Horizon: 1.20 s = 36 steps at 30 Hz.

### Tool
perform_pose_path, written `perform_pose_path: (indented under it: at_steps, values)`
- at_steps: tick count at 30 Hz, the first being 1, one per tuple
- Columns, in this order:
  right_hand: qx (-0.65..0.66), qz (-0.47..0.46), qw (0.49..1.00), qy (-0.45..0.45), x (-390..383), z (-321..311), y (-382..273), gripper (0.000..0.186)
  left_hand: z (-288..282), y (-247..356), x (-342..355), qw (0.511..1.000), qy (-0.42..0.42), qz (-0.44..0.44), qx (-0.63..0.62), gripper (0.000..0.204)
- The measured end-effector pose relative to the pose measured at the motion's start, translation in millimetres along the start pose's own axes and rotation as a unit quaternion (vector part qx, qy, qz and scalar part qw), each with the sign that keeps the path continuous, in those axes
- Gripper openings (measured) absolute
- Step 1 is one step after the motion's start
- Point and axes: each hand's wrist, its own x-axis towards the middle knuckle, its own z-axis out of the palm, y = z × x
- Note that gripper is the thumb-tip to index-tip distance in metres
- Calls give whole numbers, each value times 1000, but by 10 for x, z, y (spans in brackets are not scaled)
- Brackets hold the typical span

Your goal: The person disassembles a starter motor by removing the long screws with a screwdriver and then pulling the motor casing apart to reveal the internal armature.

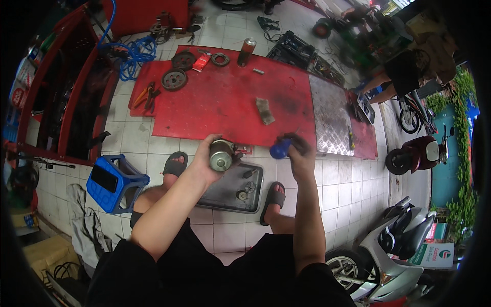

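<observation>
1) Silver metal cylinder point(221, 158), held up in front of the body near the edge of the red tabletop point(220, 112), round end showing
2) Left hand point(203, 156) wrapped around its side, grasping it
3) Right hand point(303, 151) with fingers closed around a blue rounded object point(280, 150), exact kind hard to tell
4) Dark tray point(220, 196) on the tiled floor point(332, 194) between two sandalled feet point(274, 199), with small metal parts point(242, 195) inside
5) On the red tabletop, a greyish scrap point(264, 111), a spray can point(246, 52), orange-handled pliers point(148, 94) and metal wheels point(174, 79)
6) To the left, a blue stool point(106, 198) with a black flat device point(104, 177) lying on top
</observation>
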Motion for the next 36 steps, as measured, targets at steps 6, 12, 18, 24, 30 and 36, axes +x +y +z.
perform_pose_path:
  at_steps: [6, 12, 18, 24, 30, 36]
  values:
    - [-397, -126, 905, 88, -125, 207, -358, 21, -71, -18, 49, 999, -7, 7, 34, 27]
    - [-510, -345, 780, 113, -180, 382, -894, 31, -6, -69, 42, 999, 30, 6, 36, 31]
    - [-168, -155, 973, 27, -300, 383, -785, 17, -11, -123, 60, 998, 46, 23, 47, 29]
    - [-45, -173, 983, -36, -401, 584, -675, 12, 38, -150, 41, 997, 33, 28, 57, 30]
    - [-62, -227, 969, -70, -432, 672, -716, 12, -8, -96, 60, 997, 38, 34, 51, 32]
    - [-30, -215, 972, -90, -451, 751, -613, 13, -22, -69, 33, 996, 50, 40, 65, 33]
